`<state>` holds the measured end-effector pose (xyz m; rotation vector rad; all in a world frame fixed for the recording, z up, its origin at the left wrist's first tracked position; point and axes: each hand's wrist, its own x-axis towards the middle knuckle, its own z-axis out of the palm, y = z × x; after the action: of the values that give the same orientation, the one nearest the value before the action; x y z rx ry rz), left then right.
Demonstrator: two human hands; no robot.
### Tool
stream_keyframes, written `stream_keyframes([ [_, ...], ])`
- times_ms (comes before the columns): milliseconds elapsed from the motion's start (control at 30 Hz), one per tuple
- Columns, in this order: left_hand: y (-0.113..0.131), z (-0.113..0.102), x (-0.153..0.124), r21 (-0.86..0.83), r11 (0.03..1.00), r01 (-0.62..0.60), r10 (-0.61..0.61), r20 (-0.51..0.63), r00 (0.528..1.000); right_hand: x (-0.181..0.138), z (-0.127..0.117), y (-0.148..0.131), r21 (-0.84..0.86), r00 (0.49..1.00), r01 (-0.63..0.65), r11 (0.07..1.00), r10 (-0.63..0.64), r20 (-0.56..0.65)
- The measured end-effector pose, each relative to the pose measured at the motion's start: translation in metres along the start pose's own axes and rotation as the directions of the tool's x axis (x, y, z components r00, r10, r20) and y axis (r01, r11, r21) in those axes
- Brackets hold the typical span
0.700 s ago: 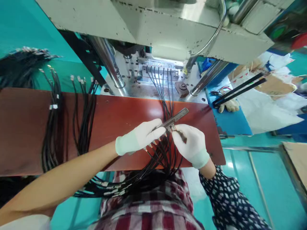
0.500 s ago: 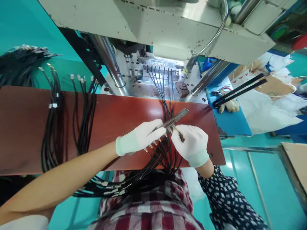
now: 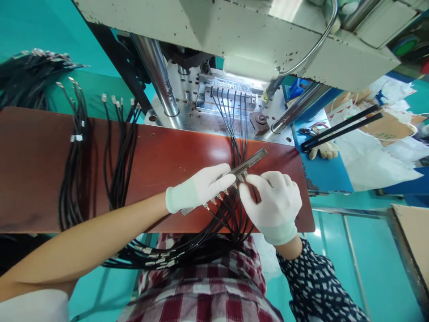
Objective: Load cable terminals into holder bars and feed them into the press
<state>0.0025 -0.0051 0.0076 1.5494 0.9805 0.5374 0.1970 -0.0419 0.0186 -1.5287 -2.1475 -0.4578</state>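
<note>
A narrow grey metal bar (image 3: pixel 256 159), tilted up to the right, is gripped in my gloved left hand (image 3: pixel 204 185), thumb on top. Along its lower edge sit several small metal connectors (image 3: pixel 219 195) on the ends of black cables (image 3: pixel 221 223), which hang down over the bench edge into my lap. My gloved right hand (image 3: pixel 273 203) is at the bar's right part, thumb and forefinger pinched on a black cable just below its connector; the fingertips partly hide it. Beyond the bar, more black cables (image 3: pixel 233 134) run into a lit metal fixture (image 3: pixel 217 100) in the press.
The red-brown bench board (image 3: pixel 167 154) carries two cable bundles (image 3: pixel 120 170) on the left. Press columns (image 3: pixel 157 76) stand ahead beneath the pale machine body (image 3: pixel 201 31). At the right are a blue surface (image 3: pixel 338 172) with a glove (image 3: pixel 323 150), black bars (image 3: pixel 342 129) and white wrapping (image 3: pixel 375 156).
My right hand has turned and shifted slightly right, its fingers less tightly curled, with the pinch staying by the end connectors. The left hand keeps its hold on the bar. The camera view has shifted slightly.
</note>
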Motion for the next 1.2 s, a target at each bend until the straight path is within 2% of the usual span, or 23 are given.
stream_keyframes([
  [267,-0.001,0.001,0.0,-0.013,1.0,-0.011,0.011,0.001,1.0,0.005,-0.003,-0.007,0.01,0.996,0.0,1.0,-0.001,0.091],
  [533,-0.002,0.001,0.001,-0.011,0.999,-0.034,0.033,-0.01,0.999,0.009,0.008,-0.007,0.104,0.997,-0.05,0.993,0.045,0.055],
  [800,0.001,0.001,0.002,0.005,1.0,-0.013,0.013,-0.019,1.0,0.003,-0.011,-0.014,0.08,0.991,0.008,0.997,-0.018,0.134],
  [1033,-0.002,0.001,0.002,-0.025,0.999,-0.025,0.025,-0.017,1.0,0.004,0.006,-0.019,0.06,0.995,0.002,0.998,-0.008,0.098],
  [1200,-0.005,0.002,0.003,-0.019,0.998,-0.062,0.061,-0.043,0.997,0.001,-0.007,-0.022,0.08,0.992,0.024,0.996,-0.034,0.122],
])
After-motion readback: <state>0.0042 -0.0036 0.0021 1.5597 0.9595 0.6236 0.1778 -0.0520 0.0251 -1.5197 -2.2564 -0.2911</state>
